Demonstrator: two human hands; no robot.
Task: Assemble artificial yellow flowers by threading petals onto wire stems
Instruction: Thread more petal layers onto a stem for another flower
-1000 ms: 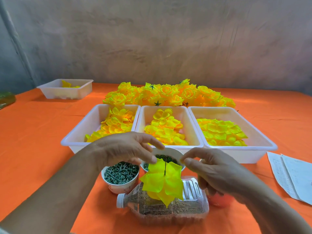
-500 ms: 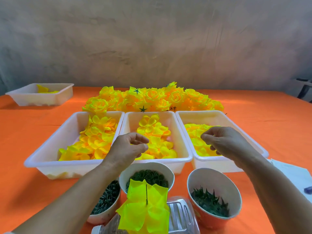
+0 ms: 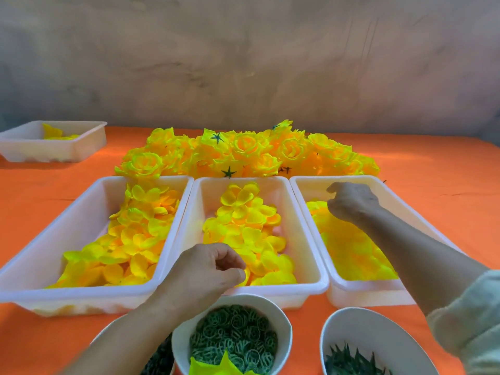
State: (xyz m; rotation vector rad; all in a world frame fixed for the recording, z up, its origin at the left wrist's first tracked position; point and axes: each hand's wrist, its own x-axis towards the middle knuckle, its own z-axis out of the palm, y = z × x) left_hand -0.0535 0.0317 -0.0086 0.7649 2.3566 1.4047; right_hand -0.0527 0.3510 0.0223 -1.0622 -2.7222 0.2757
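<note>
Three white trays of loose yellow petals stand side by side: the left tray (image 3: 67, 220), the middle tray (image 3: 303, 226) and the right tray (image 3: 400, 196). My left hand (image 3: 205, 272) hovers over the middle tray's near end, thumb and forefinger pinching the edge of a yellow petal (image 3: 246, 277). My right hand (image 3: 349, 201) reaches down into the right tray's petals (image 3: 351, 250) with curled fingers; its fingertips are hidden. The tip of a partly built yellow flower (image 3: 211, 366) shows at the bottom edge. A pile of finished yellow flowers (image 3: 243, 152) lies behind the trays.
Near me stand a bowl of green rings (image 3: 284, 324), a bowl of green star-shaped pieces (image 3: 378, 323), and a third bowl (image 3: 159, 358) mostly hidden under my left forearm. Another white tray (image 3: 67, 154) sits far left on the orange cloth (image 3: 433, 163).
Both hands left the part-built flower and moved forward. The left went down to the middle tray's petals, the right deeper into the right tray. The view tilted up and closer.
</note>
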